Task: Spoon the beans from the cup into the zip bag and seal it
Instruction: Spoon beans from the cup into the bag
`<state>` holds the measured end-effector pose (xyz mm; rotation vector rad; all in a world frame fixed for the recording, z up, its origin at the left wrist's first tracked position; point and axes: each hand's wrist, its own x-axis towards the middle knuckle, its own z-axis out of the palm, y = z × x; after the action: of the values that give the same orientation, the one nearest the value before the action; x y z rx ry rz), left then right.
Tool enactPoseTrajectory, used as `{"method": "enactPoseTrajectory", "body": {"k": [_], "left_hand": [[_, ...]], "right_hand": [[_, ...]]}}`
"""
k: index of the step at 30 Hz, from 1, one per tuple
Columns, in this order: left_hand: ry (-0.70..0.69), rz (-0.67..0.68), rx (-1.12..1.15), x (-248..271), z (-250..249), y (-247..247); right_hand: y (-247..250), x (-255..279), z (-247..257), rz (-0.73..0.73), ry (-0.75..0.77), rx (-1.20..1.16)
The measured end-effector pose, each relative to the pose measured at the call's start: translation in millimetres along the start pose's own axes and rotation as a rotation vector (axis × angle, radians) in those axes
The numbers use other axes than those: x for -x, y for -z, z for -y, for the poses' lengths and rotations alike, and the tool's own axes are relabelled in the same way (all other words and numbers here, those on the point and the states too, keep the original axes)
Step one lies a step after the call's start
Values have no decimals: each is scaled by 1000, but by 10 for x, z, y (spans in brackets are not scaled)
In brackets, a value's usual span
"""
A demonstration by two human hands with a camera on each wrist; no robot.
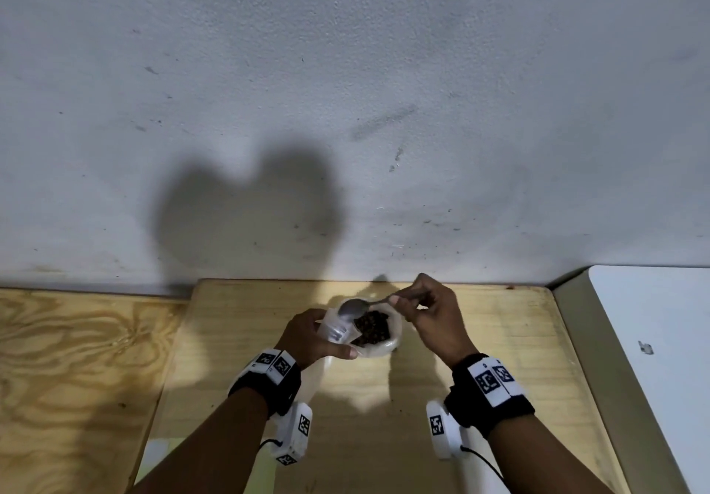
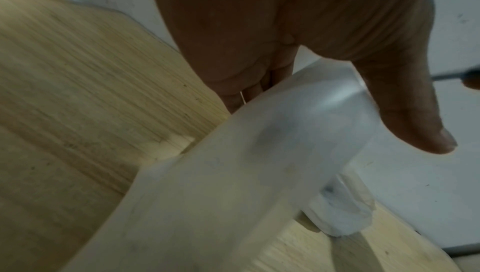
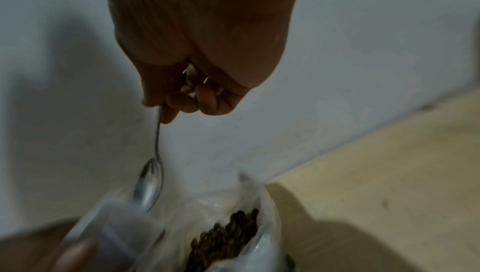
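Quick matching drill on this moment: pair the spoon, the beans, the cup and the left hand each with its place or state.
Things:
1. spoon
2. beans
3. cup
4. left hand

States:
A. dark heap inside the open bag
B. tilted, clear, held at the bag's mouth
C. empty bowl, handle pinched by the right hand
D. grips the cup

Pairs: 1-C, 2-A, 3-B, 4-D

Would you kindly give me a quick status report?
Left hand holds cup; right hand pinches empty spoon. Beans in open zip bag. Nothing obstructing.
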<state>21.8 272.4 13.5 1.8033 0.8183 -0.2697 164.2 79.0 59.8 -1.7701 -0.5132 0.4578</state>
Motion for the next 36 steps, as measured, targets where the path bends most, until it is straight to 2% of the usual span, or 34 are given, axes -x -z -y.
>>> {"method": "enactPoseTrajectory", "body": {"k": [3,5,10,14,19,24,30,36], "left_hand": [[-8,8,-13,13,-4,11],[-6,9,-32,14,2,20],[-3,13,-73,15,-3,33],[-3,10,-68,12,-15,29],[19,5,-44,7,-14,18],[14,7,-50,6,2,24],[-10,8,-72,26,13,46],[-7,5,-94,35,21,51]], "right_hand": [[185,2,-123,-178,-87,-52],[235,30,-249,-241,-146,-14],[102,181,-497,-275,-188,119],[-83,295,-596,-280,-220,107],[-333,354,-774,-269,-410,38],[-342,278,-711,-344,-597,-188],[-108,193,-442,-319,-557,-266],[25,141,-280,-293,-454,-322]]}}
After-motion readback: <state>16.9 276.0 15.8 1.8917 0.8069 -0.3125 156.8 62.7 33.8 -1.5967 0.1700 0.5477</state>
